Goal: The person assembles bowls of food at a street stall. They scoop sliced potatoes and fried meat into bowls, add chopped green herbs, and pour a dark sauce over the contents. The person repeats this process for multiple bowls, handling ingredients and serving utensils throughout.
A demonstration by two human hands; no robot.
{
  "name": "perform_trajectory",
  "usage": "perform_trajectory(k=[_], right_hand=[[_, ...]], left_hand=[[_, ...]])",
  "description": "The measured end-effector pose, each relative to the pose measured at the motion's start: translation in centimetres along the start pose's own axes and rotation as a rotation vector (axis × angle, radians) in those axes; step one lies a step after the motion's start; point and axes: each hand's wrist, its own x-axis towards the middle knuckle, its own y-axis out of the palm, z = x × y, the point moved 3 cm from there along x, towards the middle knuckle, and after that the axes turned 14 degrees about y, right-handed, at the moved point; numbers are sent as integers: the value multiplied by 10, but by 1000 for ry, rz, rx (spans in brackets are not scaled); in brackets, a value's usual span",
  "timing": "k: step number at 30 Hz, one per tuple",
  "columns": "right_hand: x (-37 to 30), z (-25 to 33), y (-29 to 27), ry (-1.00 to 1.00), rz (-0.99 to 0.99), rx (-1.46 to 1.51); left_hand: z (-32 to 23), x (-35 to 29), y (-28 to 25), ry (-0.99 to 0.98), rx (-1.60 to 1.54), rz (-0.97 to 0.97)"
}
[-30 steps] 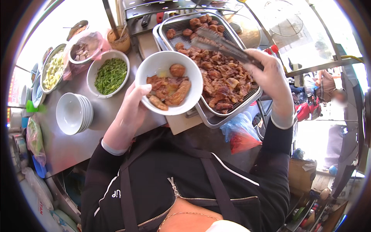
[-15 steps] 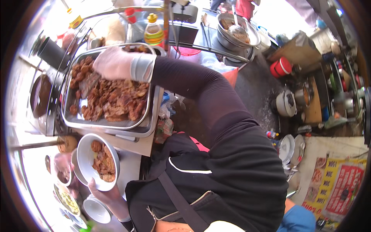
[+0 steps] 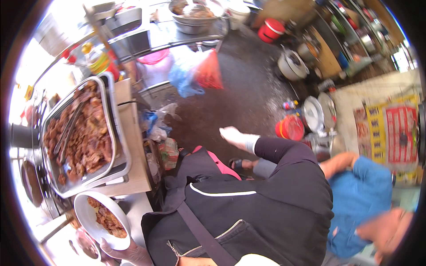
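Observation:
My left hand (image 3: 126,253) is closed on the rim of a white bowl (image 3: 80,205), tilted so that the browned meat pieces (image 3: 108,219) inside show. Beyond the bowl stands a metal tray (image 3: 116,126) heaped with browned cooked meat (image 3: 91,133). Long tongs (image 3: 71,126) lie on that heap. Away from the tray, over the dark floor, my right hand (image 3: 235,136) is held out in a pale, thin glove. Nothing shows in it, but blur hides how its fingers are set.
A person in a blue shirt (image 3: 361,201) is close by at the right. Red and blue plastic bags (image 3: 207,71) hang from the far counter, under a large pan (image 3: 193,24). A lidded pot (image 3: 292,64), red containers (image 3: 290,127) and metal lids (image 3: 313,113) stand farther right.
My right hand has left the tray and swung right over the floor; the tongs now show on the meat. My left hand still holds the bowl. The view has turned, bringing the blue-shirted person into sight.

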Motion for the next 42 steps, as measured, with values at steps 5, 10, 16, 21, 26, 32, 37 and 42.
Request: perform_trajectory(k=[5, 10, 16, 21, 26, 32, 37, 42], right_hand=[[-117, -260, 21, 674, -17, 57], [-139, -299, -83, 672, -550, 531], [-96, -208, -107, 328, -669, 770], [-76, -165, 13, 271, -336, 616], [-96, -175, 131, 336, -62, 471], [-118, -203, 178, 453, 31, 436], [-119, -219, 185, 496, 42, 433], [-116, -230, 191, 536, 65, 463]], left_hand=[[64, 20, 1, -961, -1111, -229], [-52, 28, 29, -204, -354, 213], [-45, 8, 22, -96, -313, 226], [-35, 11, 19, -844, -1042, 37], [6, -4, 12, -952, -1237, -37], [14, -23, -7, -962, -1254, -101], [-18, -17, -20, -1000, -1153, -138], [-12, -26, -23, -991, -1169, -139]])
